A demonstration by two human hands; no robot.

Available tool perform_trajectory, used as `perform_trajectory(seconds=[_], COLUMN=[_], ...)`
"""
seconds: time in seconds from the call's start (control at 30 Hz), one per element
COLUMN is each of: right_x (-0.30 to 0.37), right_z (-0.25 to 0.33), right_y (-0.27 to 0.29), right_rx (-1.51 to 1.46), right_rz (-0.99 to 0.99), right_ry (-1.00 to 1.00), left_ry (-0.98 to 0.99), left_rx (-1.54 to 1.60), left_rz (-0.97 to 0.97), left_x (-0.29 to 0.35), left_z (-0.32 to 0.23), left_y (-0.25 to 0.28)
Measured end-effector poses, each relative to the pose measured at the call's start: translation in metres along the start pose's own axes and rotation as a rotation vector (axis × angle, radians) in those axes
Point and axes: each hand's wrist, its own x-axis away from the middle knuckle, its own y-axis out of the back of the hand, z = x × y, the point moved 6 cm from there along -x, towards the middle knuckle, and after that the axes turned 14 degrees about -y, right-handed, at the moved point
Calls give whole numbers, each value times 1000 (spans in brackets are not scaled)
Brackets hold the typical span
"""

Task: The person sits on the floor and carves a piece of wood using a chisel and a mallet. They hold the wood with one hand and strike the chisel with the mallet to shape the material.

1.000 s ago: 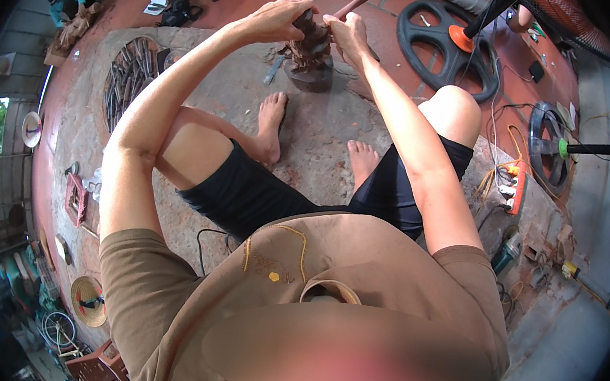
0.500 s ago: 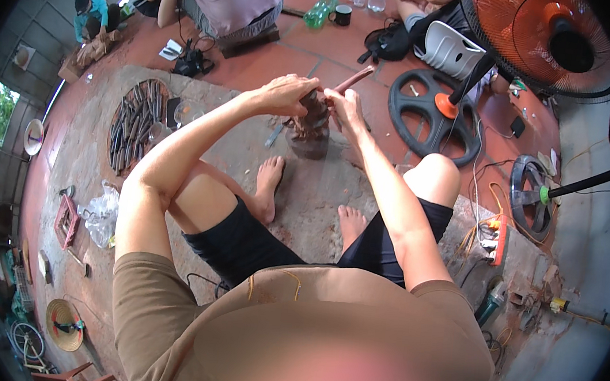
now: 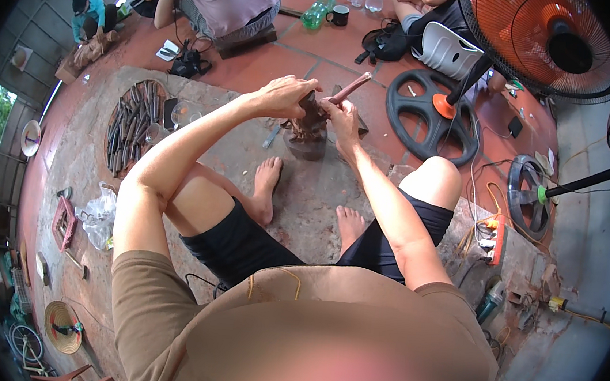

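Note:
My left hand (image 3: pixel 288 97) is bent over the top of a dark brown, rough-looking piece (image 3: pixel 308 125), fingers on its upper end. That piece stands on a squat round block (image 3: pixel 305 145) in front of my feet. Close by on its right, my right hand (image 3: pixel 340 119) is closed around a reddish-brown wooden stick, perhaps a tool handle (image 3: pixel 352 88), which slants up and away to the right. The stick's lower end is hidden by my fingers and the brown piece. A small flat tool (image 3: pixel 271 137) lies left of the block.
A round tray (image 3: pixel 112 144) full of dark rod-like tools and two clear glasses (image 3: pixel 156 133) sit at left. On the right stand an orange fan (image 3: pixel 547 37) and its black wheel-shaped base (image 3: pixel 434 117). A power strip (image 3: pixel 498 238) with cables lies near my right knee. Other people sit farther back.
My right hand and the stick have shifted slightly down, the stick's far end lower and a little left. A dark flat object behind the right hand shows more. The left hand stays nearly in place.

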Motion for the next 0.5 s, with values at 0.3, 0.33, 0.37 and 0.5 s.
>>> perform_trajectory(seconds=[0.3,0.33,0.37,0.5], right_x=[0,-3,-8,-19], right_z=[-8,-11,-13,-10], right_y=[0,3,6,14], right_rx=[100,77,54,181], right_rz=[-157,-175,-192,-296], right_ry=[134,116,97,105], left_ry=[-10,-12,-15,-38], left_rx=[12,12,13,-18], left_rz=[-23,-23,-22,-50], left_x=[-3,-3,-3,-4], left_z=[4,3,3,-2], left_y=[-1,-1,-1,0])
